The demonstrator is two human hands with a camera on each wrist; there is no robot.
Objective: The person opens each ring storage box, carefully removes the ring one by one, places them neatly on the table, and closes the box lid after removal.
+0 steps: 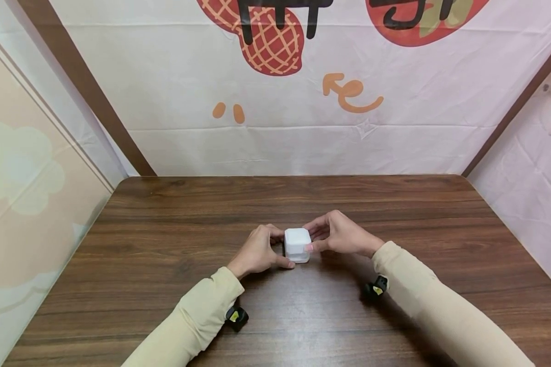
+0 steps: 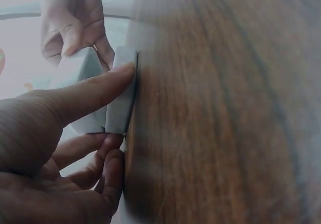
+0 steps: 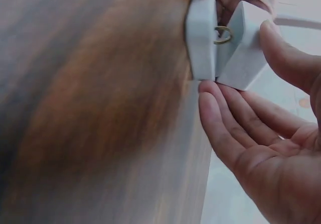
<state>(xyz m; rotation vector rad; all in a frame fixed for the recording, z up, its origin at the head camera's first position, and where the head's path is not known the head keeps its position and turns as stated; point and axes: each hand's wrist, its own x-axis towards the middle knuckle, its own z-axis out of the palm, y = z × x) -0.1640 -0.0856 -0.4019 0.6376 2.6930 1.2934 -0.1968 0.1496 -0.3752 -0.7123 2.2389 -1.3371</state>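
A small white ring box stands on the wooden table, its lid tilted partway up from its base. Inside the gap a gold-coloured ring shows in the right wrist view. My left hand holds the base from the left, thumb along the front wall and fingers behind. From the right, my right hand grips the lid, with the thumb on its front side and the other fingers at the back by the hinge side.
The brown wood-grain table reaches back to a white printed cloth wall. Cloth panels also flank it left and right. Both forearms, in cream sleeves, lie over the front half, each with a small black wrist device beneath.
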